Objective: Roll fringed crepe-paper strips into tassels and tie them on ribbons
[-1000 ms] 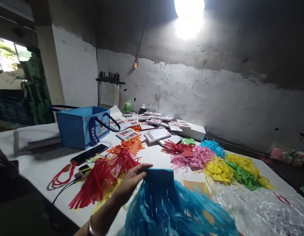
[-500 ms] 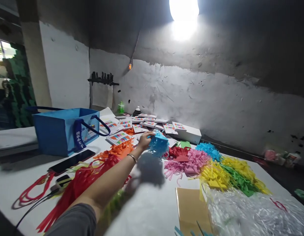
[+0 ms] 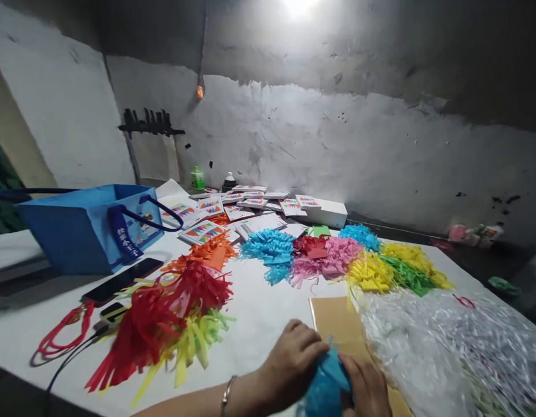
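Low in the head view, my left hand (image 3: 292, 362) pinches the upper left side of a blue fringed tissue-paper bundle (image 3: 327, 385). My right hand (image 3: 367, 387) grips the same bundle from the right, its fingers partly cut off by the frame's bottom edge. Under and behind the hands lies a brown sheet (image 3: 335, 315). Another blue fringed bundle (image 3: 270, 246) rests farther back on the white table (image 3: 250, 313), touching a dark red fringed bundle (image 3: 310, 248).
Pink (image 3: 341, 255), yellow (image 3: 370, 272) and green (image 3: 409, 275) fringes lie right of middle. Red fringes (image 3: 146, 324) lie left, near a phone (image 3: 120, 281) and a blue bag (image 3: 77, 231). Clear plastic wrap (image 3: 419, 341) covers the right front; printed packets (image 3: 254, 202) are piled behind.
My left hand has let go of a blue bundle near the table's middle and come back toward me. Both hands now hold another blue bundle, and the view has shifted right and down.
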The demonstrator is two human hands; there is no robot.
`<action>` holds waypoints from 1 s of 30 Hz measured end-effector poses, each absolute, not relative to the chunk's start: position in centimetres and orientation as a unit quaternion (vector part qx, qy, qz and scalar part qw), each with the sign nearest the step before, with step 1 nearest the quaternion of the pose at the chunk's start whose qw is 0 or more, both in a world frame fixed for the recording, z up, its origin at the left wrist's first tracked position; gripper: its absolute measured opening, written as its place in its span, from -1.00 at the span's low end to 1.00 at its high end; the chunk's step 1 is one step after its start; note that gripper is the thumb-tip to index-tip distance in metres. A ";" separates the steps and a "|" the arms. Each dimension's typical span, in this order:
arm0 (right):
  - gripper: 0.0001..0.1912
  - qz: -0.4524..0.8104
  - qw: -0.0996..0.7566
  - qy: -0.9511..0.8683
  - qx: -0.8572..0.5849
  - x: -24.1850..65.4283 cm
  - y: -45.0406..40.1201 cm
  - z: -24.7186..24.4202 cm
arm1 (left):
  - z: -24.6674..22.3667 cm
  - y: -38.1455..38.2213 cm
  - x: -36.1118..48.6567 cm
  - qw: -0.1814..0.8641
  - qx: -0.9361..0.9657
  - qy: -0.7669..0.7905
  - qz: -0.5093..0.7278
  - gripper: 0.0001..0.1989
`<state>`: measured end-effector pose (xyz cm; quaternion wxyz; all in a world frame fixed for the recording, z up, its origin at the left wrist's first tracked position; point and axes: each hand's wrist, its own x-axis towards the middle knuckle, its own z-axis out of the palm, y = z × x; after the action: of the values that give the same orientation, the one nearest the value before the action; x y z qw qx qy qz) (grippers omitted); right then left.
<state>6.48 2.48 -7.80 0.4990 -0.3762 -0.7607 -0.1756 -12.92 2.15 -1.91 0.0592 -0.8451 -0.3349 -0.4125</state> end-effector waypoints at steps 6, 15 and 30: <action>-0.55 -0.147 0.518 -0.770 -0.343 6.4 0.0 -5.0 | 3.7 -0.1 -17.9 -0.263 -0.845 -0.253 -0.391 -0.68; -0.44 -0.137 0.553 -0.765 -0.301 5.0 -2.9 -2.8 | 3.3 2.3 -16.5 -0.641 -0.598 -0.344 -0.337 -0.45; -0.43 -0.327 0.465 -0.713 -0.410 15.6 -0.5 1.5 | 0.8 -2.4 -13.1 -0.826 -0.405 -0.275 -0.279 -0.64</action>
<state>15.55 -0.49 1.51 0.4647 -0.4101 -0.7135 -0.3268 -13.07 -2.41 0.76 -0.8262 -0.4050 -0.2746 -0.2793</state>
